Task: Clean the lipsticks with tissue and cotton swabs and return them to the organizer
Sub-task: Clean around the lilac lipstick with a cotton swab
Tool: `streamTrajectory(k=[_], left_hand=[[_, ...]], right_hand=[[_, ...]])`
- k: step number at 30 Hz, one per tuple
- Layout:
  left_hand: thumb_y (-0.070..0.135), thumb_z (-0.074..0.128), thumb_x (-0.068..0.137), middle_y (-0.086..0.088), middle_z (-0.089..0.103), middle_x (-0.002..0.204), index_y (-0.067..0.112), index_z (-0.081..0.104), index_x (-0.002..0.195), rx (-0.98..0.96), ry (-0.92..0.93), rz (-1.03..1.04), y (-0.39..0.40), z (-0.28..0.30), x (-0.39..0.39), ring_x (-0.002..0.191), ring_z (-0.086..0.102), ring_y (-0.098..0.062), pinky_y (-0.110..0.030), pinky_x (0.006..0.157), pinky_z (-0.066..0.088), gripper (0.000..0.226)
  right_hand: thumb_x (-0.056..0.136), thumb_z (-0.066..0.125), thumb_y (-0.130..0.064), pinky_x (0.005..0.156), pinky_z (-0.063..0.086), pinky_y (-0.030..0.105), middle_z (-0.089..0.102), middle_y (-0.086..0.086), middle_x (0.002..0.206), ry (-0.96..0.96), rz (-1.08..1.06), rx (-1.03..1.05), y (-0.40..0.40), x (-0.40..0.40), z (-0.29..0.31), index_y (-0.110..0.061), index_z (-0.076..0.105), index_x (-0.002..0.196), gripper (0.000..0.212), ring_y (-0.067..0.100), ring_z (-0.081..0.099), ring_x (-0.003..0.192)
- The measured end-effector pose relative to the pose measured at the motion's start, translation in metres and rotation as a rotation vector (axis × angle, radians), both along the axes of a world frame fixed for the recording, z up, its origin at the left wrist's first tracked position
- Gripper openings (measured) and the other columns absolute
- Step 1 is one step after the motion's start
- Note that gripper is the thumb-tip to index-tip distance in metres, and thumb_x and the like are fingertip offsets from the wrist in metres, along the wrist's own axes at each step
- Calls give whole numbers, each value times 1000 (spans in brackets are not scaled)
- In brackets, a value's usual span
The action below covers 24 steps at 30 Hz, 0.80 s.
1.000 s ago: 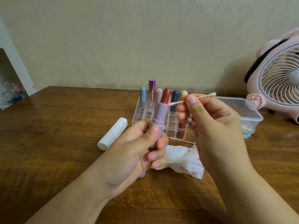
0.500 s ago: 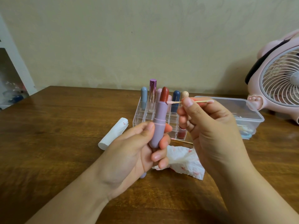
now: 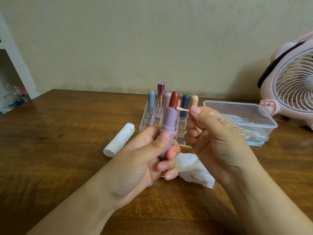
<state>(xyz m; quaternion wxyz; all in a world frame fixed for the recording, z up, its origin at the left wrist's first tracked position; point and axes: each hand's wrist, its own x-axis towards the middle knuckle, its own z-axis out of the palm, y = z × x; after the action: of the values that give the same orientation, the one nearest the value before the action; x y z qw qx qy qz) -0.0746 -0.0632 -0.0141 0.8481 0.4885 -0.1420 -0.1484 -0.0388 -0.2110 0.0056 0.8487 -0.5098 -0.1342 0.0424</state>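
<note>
Our left hand point(image 3: 147, 155) curls round the lilac tube of an open lipstick point(image 3: 168, 126), thumb pressed on its front, holding it upright above the desk point(image 3: 59, 150) in front of the organizer point(image 3: 149, 122). Our right hand point(image 3: 213, 133) pinches a cotton swab point(image 3: 182, 109) between thumb and forefinger, the other fingers folded in; the swab's pinkish tip touches the lipstick just where the red stick meets the tube.

Left to right we count one white tissue roll point(image 3: 119, 139) lying on the desk, six capped lipsticks standing in the clear organizer, one crumpled tissue point(image 3: 194, 170) with red smears beneath our hands, one more swab lying at the organizer's foot, one clear plastic box point(image 3: 237, 107) holding several swabs too bunched to count, and one pink fan point(image 3: 294, 82) at the far right.

A second ago the swab was tilted upward with more of its length showing past the fingers; now it lies nearly level, lower, with its tip at the rim of the tube. The lipstick has stayed upright in the same grip.
</note>
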Motion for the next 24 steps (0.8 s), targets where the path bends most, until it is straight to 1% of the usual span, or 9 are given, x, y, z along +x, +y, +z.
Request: streamTrajectory(k=[3,6,8,10,12,15,19,22,24], left_hand=[[27,59,79,-3,48,67,12,55,95,-9,-9,-16,0,0,0,50,35,-10,-23,48,40,22],[26,63,84,-3,49,68,15,61,90,-17,-26,-30,0,-2,0,50,36,-10,-23,49,41,14],[26,64,84,-3,50,68,19,66,84,-25,-38,-40,0,-2,1,50,37,-10,-23,50,41,7],[28,62,81,-3,50,68,20,68,80,-20,-30,-34,0,-1,1,50,36,-9,-22,49,41,10],[28,60,79,-4,50,68,18,67,82,-29,-15,-32,0,-1,0,50,36,-10,-23,48,41,12],[27,60,79,-5,49,68,17,67,84,-36,-10,-31,-1,-2,1,49,35,-10,-23,48,41,13],[27,59,79,-5,49,67,16,67,84,-43,-8,-43,-1,-2,1,49,35,-10,-23,47,40,14],[26,58,81,-5,49,67,12,61,91,-36,-4,-42,-1,-2,0,49,35,-10,-23,47,40,18],[25,57,81,-5,49,66,10,59,93,-39,4,-39,-1,-2,-1,48,35,-11,-23,47,39,19]], right_hand=[[72,67,-22,46,36,14,47,-5,54,35,51,24,-1,1,-1,-17,54,60,18,5,40,45],[69,64,-22,46,34,14,45,-4,54,68,42,36,-1,1,1,-16,47,67,18,5,38,45],[68,64,-22,47,32,15,43,-3,54,65,32,36,-1,1,2,-16,48,67,17,7,36,47],[69,63,-21,48,31,17,43,-3,55,59,26,40,-2,1,2,-15,50,65,14,7,35,48],[69,64,-20,49,30,17,43,-2,55,54,29,51,-2,2,2,-15,52,63,14,7,35,48],[71,71,-17,47,34,15,45,-3,55,23,66,87,-1,3,1,-16,57,59,19,6,38,47],[73,63,-17,47,36,14,46,-4,54,8,86,97,0,3,0,-18,61,53,21,5,40,47],[73,64,-17,47,37,14,46,-4,54,9,89,97,0,4,0,-18,60,54,20,6,39,47],[75,66,-15,47,37,14,45,-4,54,17,84,95,0,4,1,-18,59,53,24,5,39,47]])
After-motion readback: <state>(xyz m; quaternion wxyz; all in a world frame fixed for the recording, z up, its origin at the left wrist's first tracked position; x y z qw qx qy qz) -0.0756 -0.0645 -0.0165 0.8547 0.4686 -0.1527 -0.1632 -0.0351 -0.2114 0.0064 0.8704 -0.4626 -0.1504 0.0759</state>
